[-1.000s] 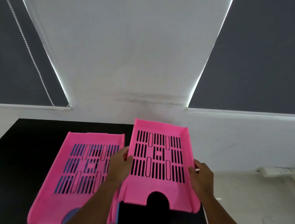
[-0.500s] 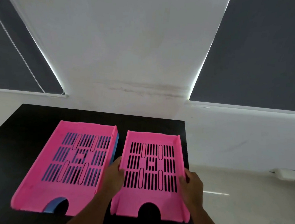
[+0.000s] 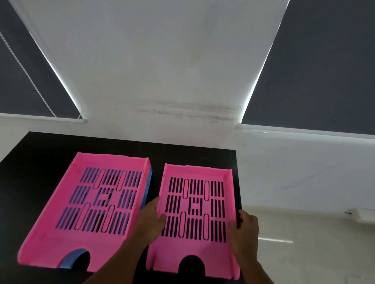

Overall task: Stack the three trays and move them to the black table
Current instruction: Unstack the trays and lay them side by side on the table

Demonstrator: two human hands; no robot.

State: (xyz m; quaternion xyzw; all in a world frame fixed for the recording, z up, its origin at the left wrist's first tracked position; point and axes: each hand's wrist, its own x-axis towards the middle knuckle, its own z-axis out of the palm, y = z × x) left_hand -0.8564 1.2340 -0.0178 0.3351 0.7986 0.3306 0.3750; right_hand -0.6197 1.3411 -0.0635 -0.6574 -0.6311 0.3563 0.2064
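Two-hand grip, three trays (image 3: 196,212), black table (image 3: 7,194)

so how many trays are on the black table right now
3. One pink tray sits on the right, held at both sides by the left hand and right hand. Another pink tray sits on the left, stacked on a blue tray that shows only at its edges.
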